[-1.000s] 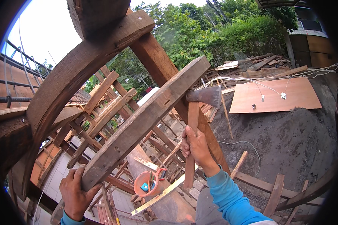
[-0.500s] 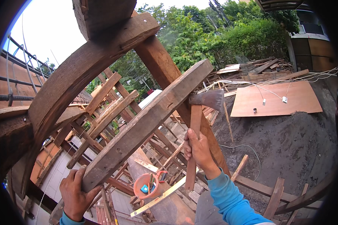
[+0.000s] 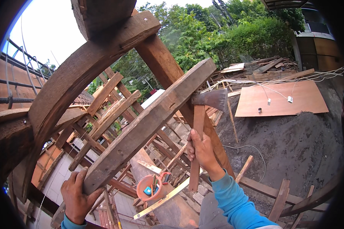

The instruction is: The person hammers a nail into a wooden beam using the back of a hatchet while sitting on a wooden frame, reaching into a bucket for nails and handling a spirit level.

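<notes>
My left hand is wrapped around the lower end of a thick, weathered wooden beam, which slants up to the right in front of me. In my right hand is a hatchet, gripped partway along its flat wooden handle. Its dark metal head is up beside the underside of the beam, near the upper end, with the blade edge facing right. Whether the head touches the beam I cannot tell. Behind both, a reddish timber runs steeply down to the right.
A curved timber and heavy overhead beam stand close at left. Far below are an orange bucket holding tools, a yellow level and scattered lumber. A plywood sheet lies by dark sand. Steel bars edge the left.
</notes>
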Action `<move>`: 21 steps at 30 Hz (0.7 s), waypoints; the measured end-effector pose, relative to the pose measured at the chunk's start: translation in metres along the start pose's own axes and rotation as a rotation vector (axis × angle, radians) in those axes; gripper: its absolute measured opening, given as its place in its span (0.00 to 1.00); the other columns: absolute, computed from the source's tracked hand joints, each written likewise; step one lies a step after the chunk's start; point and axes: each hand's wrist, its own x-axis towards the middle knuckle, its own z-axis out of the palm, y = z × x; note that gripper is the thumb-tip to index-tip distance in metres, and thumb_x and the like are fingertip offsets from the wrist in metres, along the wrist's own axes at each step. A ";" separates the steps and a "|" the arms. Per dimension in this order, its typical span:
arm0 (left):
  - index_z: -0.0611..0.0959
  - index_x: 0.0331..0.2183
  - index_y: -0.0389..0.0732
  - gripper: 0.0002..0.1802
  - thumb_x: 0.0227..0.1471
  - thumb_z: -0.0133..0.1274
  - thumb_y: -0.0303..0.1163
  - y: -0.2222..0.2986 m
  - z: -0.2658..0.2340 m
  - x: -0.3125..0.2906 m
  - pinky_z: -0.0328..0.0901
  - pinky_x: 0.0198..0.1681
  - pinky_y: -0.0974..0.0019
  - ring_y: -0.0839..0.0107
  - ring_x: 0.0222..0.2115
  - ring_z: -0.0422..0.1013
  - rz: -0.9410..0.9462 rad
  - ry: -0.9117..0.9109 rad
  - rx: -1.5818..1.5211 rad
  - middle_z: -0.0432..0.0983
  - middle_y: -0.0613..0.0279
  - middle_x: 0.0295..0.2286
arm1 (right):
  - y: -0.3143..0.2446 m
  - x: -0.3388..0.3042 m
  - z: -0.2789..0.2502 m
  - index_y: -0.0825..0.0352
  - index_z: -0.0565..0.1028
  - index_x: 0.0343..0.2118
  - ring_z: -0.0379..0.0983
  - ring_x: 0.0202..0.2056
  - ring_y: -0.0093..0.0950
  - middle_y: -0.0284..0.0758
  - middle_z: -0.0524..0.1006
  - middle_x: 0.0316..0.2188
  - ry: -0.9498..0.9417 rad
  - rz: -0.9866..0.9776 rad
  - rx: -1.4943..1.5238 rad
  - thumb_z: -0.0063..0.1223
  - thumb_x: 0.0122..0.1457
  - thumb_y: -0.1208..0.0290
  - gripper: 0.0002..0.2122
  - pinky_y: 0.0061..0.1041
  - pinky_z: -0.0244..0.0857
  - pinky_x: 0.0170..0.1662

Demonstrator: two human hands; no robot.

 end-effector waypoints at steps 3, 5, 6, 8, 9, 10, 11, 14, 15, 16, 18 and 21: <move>0.77 0.46 0.39 0.40 0.29 0.68 0.48 0.002 0.000 -0.001 0.63 0.34 0.54 0.49 0.30 0.71 -0.016 0.007 0.023 0.73 0.48 0.33 | 0.001 0.001 -0.001 0.65 0.64 0.30 0.57 0.10 0.17 0.27 0.60 0.11 0.007 0.005 0.004 0.43 0.65 0.52 0.19 0.18 0.57 0.13; 0.77 0.45 0.39 0.40 0.29 0.68 0.48 0.002 0.001 0.000 0.63 0.34 0.54 0.49 0.30 0.71 -0.011 0.009 0.015 0.74 0.48 0.34 | -0.001 0.000 -0.003 0.65 0.64 0.30 0.57 0.10 0.17 0.27 0.60 0.11 0.019 0.014 0.017 0.43 0.65 0.51 0.19 0.18 0.57 0.13; 0.77 0.45 0.39 0.40 0.29 0.68 0.48 0.002 0.001 0.001 0.63 0.34 0.54 0.49 0.30 0.71 -0.007 0.011 0.011 0.74 0.48 0.34 | -0.002 -0.002 -0.004 0.65 0.64 0.30 0.57 0.10 0.17 0.27 0.60 0.12 0.059 -0.013 0.017 0.43 0.65 0.52 0.19 0.18 0.56 0.13; 0.77 0.45 0.39 0.40 0.29 0.68 0.48 0.002 0.002 -0.001 0.63 0.34 0.54 0.49 0.30 0.71 -0.009 0.018 0.036 0.74 0.48 0.33 | 0.002 -0.004 -0.005 0.65 0.64 0.30 0.57 0.11 0.17 0.27 0.59 0.12 0.134 -0.054 0.021 0.42 0.65 0.52 0.19 0.18 0.56 0.13; 0.76 0.46 0.39 0.40 0.30 0.67 0.48 0.002 0.003 -0.001 0.63 0.34 0.54 0.49 0.30 0.71 -0.010 0.021 0.049 0.74 0.48 0.33 | 0.004 -0.004 -0.006 0.66 0.64 0.30 0.57 0.11 0.16 0.27 0.60 0.12 0.164 -0.102 0.031 0.42 0.65 0.53 0.18 0.17 0.56 0.13; 0.76 0.46 0.39 0.40 0.30 0.67 0.49 0.001 0.003 -0.002 0.63 0.34 0.54 0.49 0.29 0.71 0.010 0.039 0.059 0.74 0.48 0.33 | 0.005 -0.005 -0.006 0.66 0.64 0.30 0.57 0.11 0.15 0.26 0.60 0.12 0.191 -0.149 0.040 0.42 0.66 0.54 0.17 0.17 0.55 0.13; 0.76 0.46 0.39 0.40 0.30 0.67 0.49 0.001 0.004 -0.002 0.63 0.33 0.54 0.50 0.29 0.71 0.030 0.056 0.070 0.74 0.48 0.33 | 0.006 -0.005 -0.007 0.66 0.64 0.30 0.57 0.12 0.14 0.26 0.60 0.12 0.217 -0.195 0.051 0.42 0.66 0.55 0.17 0.17 0.54 0.13; 0.76 0.46 0.39 0.40 0.31 0.67 0.50 -0.002 0.002 -0.003 0.64 0.33 0.55 0.50 0.29 0.71 0.021 0.021 0.059 0.74 0.49 0.32 | -0.002 -0.006 -0.001 0.66 0.64 0.30 0.57 0.12 0.14 0.26 0.60 0.12 0.193 -0.213 -0.006 0.42 0.66 0.56 0.16 0.16 0.54 0.13; 0.76 0.46 0.39 0.40 0.31 0.67 0.51 -0.003 0.000 -0.004 0.64 0.33 0.55 0.51 0.29 0.71 0.002 -0.007 0.050 0.74 0.49 0.32 | -0.001 -0.004 0.004 0.66 0.64 0.30 0.58 0.12 0.14 0.26 0.61 0.12 0.203 -0.203 -0.017 0.42 0.66 0.56 0.17 0.16 0.54 0.13; 0.76 0.46 0.39 0.40 0.31 0.67 0.51 -0.002 -0.002 -0.002 0.64 0.33 0.55 0.51 0.29 0.71 0.014 -0.001 0.037 0.74 0.50 0.32 | -0.006 -0.004 0.007 0.66 0.64 0.30 0.58 0.12 0.14 0.26 0.61 0.12 0.205 -0.197 -0.040 0.42 0.66 0.56 0.17 0.16 0.54 0.13; 0.77 0.46 0.39 0.41 0.31 0.67 0.51 -0.004 -0.002 -0.003 0.64 0.33 0.56 0.51 0.29 0.72 0.006 0.000 0.024 0.74 0.50 0.32 | -0.009 -0.007 0.012 0.66 0.64 0.29 0.57 0.12 0.14 0.26 0.61 0.12 0.179 -0.165 -0.083 0.41 0.66 0.56 0.16 0.16 0.54 0.13; 0.77 0.45 0.40 0.38 0.32 0.67 0.50 0.005 0.007 0.013 0.63 0.30 0.57 0.56 0.26 0.71 0.091 0.057 -0.005 0.74 0.54 0.31 | -0.018 -0.017 -0.003 0.65 0.64 0.31 0.56 0.12 0.17 0.27 0.59 0.13 0.184 -0.178 -0.142 0.40 0.66 0.52 0.19 0.18 0.55 0.16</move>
